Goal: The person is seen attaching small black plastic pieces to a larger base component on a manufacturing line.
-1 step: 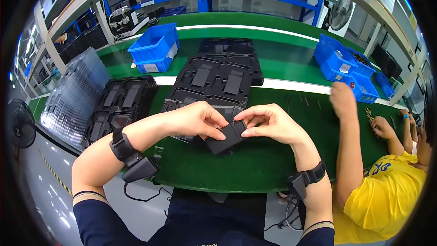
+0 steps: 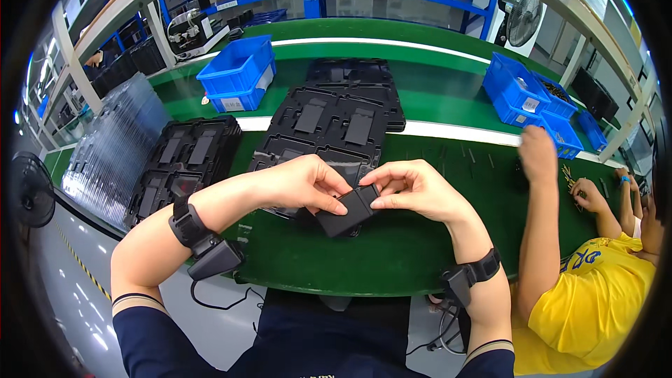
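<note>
The left hand (image 2: 302, 183) and right hand (image 2: 413, 189) meet over the green work surface (image 2: 392, 252), both pinching a small flat black part (image 2: 348, 211) between thumb and fingertips. The part is tilted, held just above the surface at the centre of the view. At 12 o'clock from it lies a stack of black moulded trays (image 2: 329, 126); a second tray stack (image 2: 185, 161) sits at 9 o'clock. A blue bin (image 2: 238, 73) stands at 11 o'clock, further blue bins (image 2: 532, 98) at 2 o'clock. A co-worker in a yellow shirt (image 2: 588, 301) sits at 4 o'clock, one arm reaching onto the surface.
</note>
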Available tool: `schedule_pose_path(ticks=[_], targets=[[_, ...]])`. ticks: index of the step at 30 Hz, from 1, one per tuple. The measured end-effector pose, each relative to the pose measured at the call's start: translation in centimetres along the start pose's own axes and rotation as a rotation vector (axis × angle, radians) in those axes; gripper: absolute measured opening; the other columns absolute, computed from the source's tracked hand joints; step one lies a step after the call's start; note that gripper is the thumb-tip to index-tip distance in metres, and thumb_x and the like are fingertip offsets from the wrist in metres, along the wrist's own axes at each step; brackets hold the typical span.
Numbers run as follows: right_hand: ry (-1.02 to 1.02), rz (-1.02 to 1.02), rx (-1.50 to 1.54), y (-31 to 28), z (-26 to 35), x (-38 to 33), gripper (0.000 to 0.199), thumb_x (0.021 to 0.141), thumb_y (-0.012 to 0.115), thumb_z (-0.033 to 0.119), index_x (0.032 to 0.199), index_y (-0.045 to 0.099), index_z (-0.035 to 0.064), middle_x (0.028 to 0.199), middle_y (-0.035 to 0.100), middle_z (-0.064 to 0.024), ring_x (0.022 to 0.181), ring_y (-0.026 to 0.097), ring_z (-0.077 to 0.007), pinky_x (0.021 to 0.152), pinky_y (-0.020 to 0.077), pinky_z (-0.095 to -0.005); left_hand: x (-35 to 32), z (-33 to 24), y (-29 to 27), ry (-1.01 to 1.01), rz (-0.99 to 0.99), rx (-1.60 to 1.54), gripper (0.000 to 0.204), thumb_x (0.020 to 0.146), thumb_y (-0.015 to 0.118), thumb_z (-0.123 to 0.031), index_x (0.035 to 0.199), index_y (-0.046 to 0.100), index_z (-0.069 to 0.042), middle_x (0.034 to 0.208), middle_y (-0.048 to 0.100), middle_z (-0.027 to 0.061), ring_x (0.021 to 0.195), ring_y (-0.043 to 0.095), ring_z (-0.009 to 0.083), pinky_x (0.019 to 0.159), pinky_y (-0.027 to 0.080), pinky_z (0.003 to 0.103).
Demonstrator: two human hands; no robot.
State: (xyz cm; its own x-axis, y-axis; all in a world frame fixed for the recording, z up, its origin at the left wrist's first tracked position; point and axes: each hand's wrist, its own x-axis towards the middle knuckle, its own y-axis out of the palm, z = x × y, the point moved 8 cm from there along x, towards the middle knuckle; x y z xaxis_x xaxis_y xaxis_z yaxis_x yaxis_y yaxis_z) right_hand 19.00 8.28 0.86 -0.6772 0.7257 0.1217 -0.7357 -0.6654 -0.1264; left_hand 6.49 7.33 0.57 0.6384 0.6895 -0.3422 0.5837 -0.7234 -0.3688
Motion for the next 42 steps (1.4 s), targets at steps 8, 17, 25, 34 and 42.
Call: schedule_pose_path(ticks=[8, 17, 25, 34, 42], targets=[[0.044, 0.038, -0.147, 0.5, -0.8, 0.3, 0.025, 0.074, 0.066, 0.001, 0.099, 0.061, 0.0034, 0.081, 0.057, -0.0019, 0.072, 0.055, -0.006, 0.064, 0.0459, -0.0202, 0.5, 1.5, 0.2, 0.006, -0.058, 0.01, 0.032, 0.074, 0.071, -0.01, 0.102, 0.061, 0.002, 0.083, 0.063, 0.002, 0.073, 0.057, 0.006, 0.065, 0.047, 0.021], [0.03, -0.338, -0.091, -3.7, -2.5, 0.2, 0.044, 0.081, 0.06, 0.012, 0.123, 0.047, 0.0064, 0.103, 0.059, -0.0116, 0.088, 0.06, -0.0149, 0.076, 0.0474, -0.0272, -0.2, 4.7, -4.6, -0.21, -0.568, -0.364, 0.031, 0.071, 0.073, -0.016, 0.099, 0.061, -0.01, 0.081, 0.061, -0.0021, 0.073, 0.057, 0.0066, 0.06, 0.044, 0.022], [-0.091, -0.306, -0.411, -0.8, -0.3, 0.4, 0.017, 0.077, 0.063, 0.01, 0.093, 0.062, 0.0033, 0.089, 0.06, -0.0085, 0.088, 0.06, -0.02, 0.076, 0.0487, -0.0303, -1.8, 0.4, -4.9, -0.037, -0.813, 0.534, 0.034, 0.071, 0.07, -0.021, 0.097, 0.063, -0.001, 0.079, 0.063, 0.0091, 0.07, 0.059, 0.0148, 0.064, 0.046, 0.027], [-0.344, -0.013, -0.831, 5.4, 0.4, 0.6, 0.038, 0.087, 0.051, 0.021, 0.122, 0.047, 0.0079, 0.134, 0.037, -0.014, 0.127, 0.03, -0.0307, 0.104, 0.0262, -0.0433, -9.6, 8.4, -10.3, -0.574, -0.674, 0.111, 0.049, 0.085, 0.055, -0.029, 0.126, 0.044, -0.004, 0.106, 0.056, 0.0065, 0.098, 0.053, 0.0166, 0.075, 0.049, 0.032], [-0.309, 0.102, -1.045, 6.5, -1.1, 0.5, 0.037, 0.089, 0.046, 0.031, 0.121, 0.05, 0.0135, 0.135, 0.038, -0.0105, 0.128, 0.028, -0.0301, 0.105, 0.0244, -0.0453, -10.1, 10.7, -8.6, -0.678, -0.674, -0.159, 0.065, 0.083, 0.059, -0.029, 0.134, 0.03, -0.001, 0.115, 0.049, 0.0137, 0.105, 0.048, 0.0247, 0.089, 0.044, 0.039]])
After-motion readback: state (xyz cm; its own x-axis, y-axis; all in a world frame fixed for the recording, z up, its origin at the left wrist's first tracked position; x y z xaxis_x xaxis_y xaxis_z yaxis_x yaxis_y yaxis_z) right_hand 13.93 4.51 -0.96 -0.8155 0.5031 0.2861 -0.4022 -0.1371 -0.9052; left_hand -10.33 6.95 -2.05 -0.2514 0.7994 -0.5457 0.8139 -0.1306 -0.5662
